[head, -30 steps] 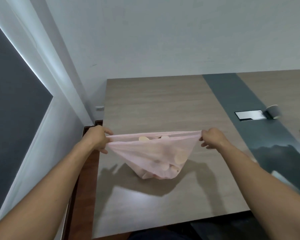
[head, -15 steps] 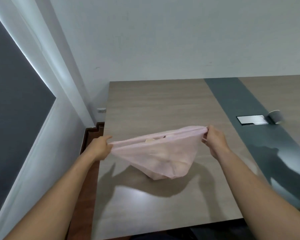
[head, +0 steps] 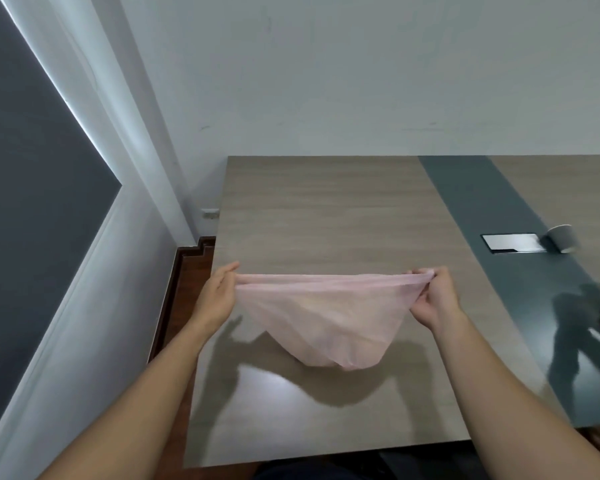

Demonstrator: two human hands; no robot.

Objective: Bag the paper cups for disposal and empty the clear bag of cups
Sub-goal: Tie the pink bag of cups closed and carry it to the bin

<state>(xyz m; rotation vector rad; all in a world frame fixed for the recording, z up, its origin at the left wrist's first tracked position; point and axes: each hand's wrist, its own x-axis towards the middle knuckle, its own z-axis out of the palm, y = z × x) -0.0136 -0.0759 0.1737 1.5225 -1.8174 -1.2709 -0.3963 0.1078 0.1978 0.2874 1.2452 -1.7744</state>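
A thin pink plastic bag (head: 321, 323) hangs stretched between my two hands, its bottom resting on the wooden table (head: 326, 209). My left hand (head: 219, 296) pinches the bag's left top corner. My right hand (head: 433, 299) grips the right top corner, bunched in its fingers. The bag's mouth is pulled flat and closed; pale cup shapes show faintly through the film. One paper cup (head: 561, 239) lies on its side on the table's dark strip at the far right.
A dark grey strip (head: 492, 216) runs across the table, with a metal cable hatch (head: 513, 243) beside the cup. The table's left edge borders a gap to the wall, with brown floor (head: 184, 271) below. A white wall stands behind the table.
The bag's mouth, slightly open with cups visible a second ago, is now pulled flat and shut. Both hands have drawn the top edge taut and level, and the right hand has bunched its corner.
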